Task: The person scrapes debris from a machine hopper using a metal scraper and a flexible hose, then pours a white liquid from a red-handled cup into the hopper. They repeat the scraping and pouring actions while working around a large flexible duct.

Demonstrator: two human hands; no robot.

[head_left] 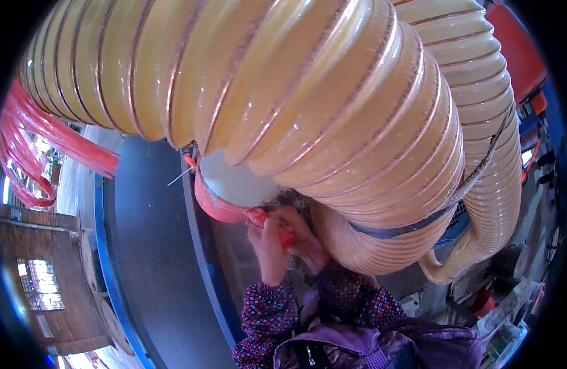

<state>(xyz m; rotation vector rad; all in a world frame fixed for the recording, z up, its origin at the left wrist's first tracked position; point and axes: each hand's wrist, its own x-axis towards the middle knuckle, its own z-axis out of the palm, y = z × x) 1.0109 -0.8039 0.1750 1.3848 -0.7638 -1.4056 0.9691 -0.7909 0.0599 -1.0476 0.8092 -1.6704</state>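
Note:
A red plastic dipper with a round bowl is partly covered by the big hose above it. Whitish material shows inside its rim; I cannot tell whether it is liquid or loose grains. My left hand is closed on the red handle, thumb on top. Close against it, my right hand also has its fingers closed around the handle, with part of them hidden behind the left hand.
A thick yellowish ribbed hose arches overhead, and a second hose hangs at the right. A dark belt-like surface with blue edges runs along my left. Pink plastic strands hang at the far left. A red bucket stands lower right.

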